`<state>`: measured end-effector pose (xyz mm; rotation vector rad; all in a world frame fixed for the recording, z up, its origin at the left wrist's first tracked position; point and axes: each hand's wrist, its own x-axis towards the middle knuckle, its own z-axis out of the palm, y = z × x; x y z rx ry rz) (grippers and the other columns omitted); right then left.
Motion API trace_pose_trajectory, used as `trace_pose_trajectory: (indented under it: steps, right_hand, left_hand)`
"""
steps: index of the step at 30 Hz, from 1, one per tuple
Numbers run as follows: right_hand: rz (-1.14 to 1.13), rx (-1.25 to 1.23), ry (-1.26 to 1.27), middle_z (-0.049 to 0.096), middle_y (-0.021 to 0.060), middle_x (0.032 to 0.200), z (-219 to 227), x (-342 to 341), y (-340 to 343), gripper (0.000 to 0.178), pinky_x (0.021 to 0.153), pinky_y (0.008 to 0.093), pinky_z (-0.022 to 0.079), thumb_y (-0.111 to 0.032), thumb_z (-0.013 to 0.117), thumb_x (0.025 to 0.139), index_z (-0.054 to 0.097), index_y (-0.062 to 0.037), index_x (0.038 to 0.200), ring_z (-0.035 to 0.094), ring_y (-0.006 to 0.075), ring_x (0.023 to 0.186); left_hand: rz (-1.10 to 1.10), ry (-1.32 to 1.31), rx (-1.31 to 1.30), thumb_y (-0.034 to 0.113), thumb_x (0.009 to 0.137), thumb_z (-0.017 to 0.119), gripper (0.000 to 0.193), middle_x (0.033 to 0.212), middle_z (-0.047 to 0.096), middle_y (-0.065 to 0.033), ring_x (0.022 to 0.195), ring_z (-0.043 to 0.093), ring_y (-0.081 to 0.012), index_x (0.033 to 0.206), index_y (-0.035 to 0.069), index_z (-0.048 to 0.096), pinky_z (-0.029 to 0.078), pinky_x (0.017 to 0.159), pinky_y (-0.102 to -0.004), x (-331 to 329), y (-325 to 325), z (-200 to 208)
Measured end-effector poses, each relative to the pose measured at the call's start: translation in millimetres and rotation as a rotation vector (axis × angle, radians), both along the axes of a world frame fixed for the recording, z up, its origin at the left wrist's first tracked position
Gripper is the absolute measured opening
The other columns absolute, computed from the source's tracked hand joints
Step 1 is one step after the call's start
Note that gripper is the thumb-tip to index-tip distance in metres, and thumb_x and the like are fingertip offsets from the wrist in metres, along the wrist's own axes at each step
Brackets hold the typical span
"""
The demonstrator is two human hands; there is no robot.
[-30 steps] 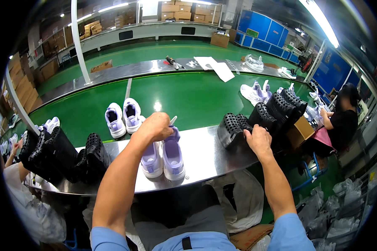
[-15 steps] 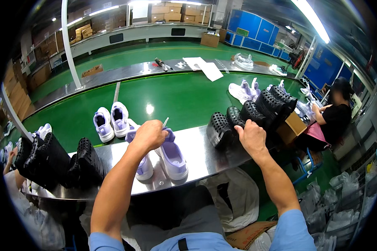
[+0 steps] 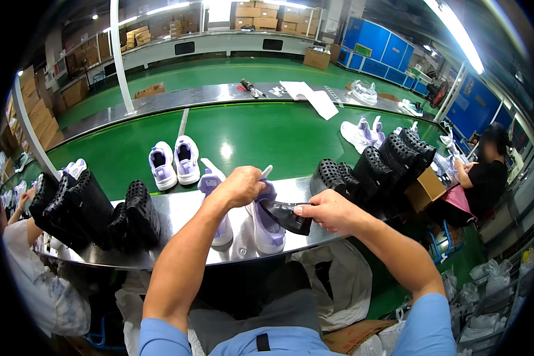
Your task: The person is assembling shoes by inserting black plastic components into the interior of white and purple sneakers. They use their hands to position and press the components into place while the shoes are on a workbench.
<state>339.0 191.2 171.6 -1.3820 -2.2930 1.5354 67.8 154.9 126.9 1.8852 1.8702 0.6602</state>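
Note:
My left hand (image 3: pixel 241 186) is closed on the raised tongue of a white and lilac sneaker (image 3: pixel 270 238) on the metal ledge, its toe pointing away. In my right hand (image 3: pixel 333 211) is a curved black plastic shoe tree (image 3: pixel 291 218), gripped by its heel end between thumb and fingers. The narrow front of the shoe tree tilts down at the shoe's opening; how deep it reaches is hidden. Just left stands the matching sneaker (image 3: pixel 223 232), partly behind my left forearm. A second pair of sneakers (image 3: pixel 186 160) stands on the green belt beyond.
Several black perforated shoe trees (image 3: pixel 329 178) stand upright at right, with more (image 3: pixel 141 213) at left. Farther right are a carton (image 3: pixel 425 188) and a seated person (image 3: pixel 486 169). Another person's arm (image 3: pixel 22 228) shows at far left. White sheets (image 3: pixel 311 98) lie across the belt's far edge.
My right hand has taken a shoe tree from the group at right and brought it left to the sneaker. My left hand stays at the shoe's tongue. The whole view has shifted slightly.

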Motion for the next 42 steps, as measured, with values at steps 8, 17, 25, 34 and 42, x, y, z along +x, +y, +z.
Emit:
trace_pose_trajectory:
  steps: [8, 17, 25, 34, 42]
  right_hand:
    - [0.19, 0.816, -0.333, 0.076, 0.0248, 0.09, -50.2, -42.4, -8.8, 0.041, 0.079, 0.0491, 0.061, -0.035, 0.074, 0.092, 0.074, 0.0062, 0.094, 0.075, 0.0428, 0.084]
    - [-0.083, 0.698, 0.195, 0.075, 0.0277, 0.092, -84.8, -7.3, 0.9, 0.057, 0.082, 0.0488, 0.058, -0.029, 0.081, 0.087, 0.064, 0.0091, 0.126, 0.073, 0.0446, 0.091]
    - [-0.163, 0.775, -0.117, 0.074, 0.0298, 0.092, -105.4, -52.4, 20.5, 0.032, 0.085, 0.0542, 0.058, -0.024, 0.078, 0.082, 0.072, 0.0034, 0.097, 0.073, 0.0477, 0.092]
    - [-0.044, 0.824, -0.208, 0.076, 0.0259, 0.095, -111.5, -47.2, 33.2, 0.032, 0.087, 0.0542, 0.06, -0.028, 0.075, 0.085, 0.075, -0.0011, 0.101, 0.074, 0.0453, 0.093]
    - [-0.009, 0.604, -0.236, 0.076, 0.0272, 0.104, -82.1, -98.9, 23.5, 0.048, 0.092, 0.0511, 0.056, -0.039, 0.075, 0.083, 0.076, 0.0022, 0.107, 0.073, 0.043, 0.103]
  left_hand:
    - [-0.243, -0.056, 0.195, 0.014, 0.094, 0.074, 0.019, 0.083, 0.068, -0.0247, 0.08, 0.067, -0.0401, 0.093, -0.004, 0.068, 0.052, 0.074, -0.0465, 32.0, 9.9, -8.4]
    - [0.288, -0.414, -0.021, 0.027, 0.075, 0.085, 0.105, 0.123, 0.069, -0.0315, 0.115, 0.071, -0.0374, 0.163, 0.003, 0.034, 0.056, 0.097, -0.0449, 64.4, -44.9, -24.1]
    - [0.545, -0.169, -0.038, 0.027, 0.085, 0.075, 0.073, 0.104, 0.074, -0.0326, 0.103, 0.072, -0.0495, 0.144, -0.004, 0.048, 0.056, 0.092, -0.054, 90.2, -25.9, -64.0]
    - [0.554, 0.327, 0.567, 0.024, 0.084, 0.087, 0.059, 0.132, 0.062, -0.025, 0.121, 0.058, -0.0464, 0.133, 0.002, 0.063, 0.048, 0.102, -0.0514, 73.0, -164.0, -33.4]
    - [0.423, -0.07, 0.432, 0.027, 0.091, 0.082, 0.045, 0.127, 0.062, -0.0313, 0.116, 0.064, -0.0489, 0.123, 0.0, 0.065, 0.052, 0.102, -0.0495, 47.1, -142.3, -68.3]
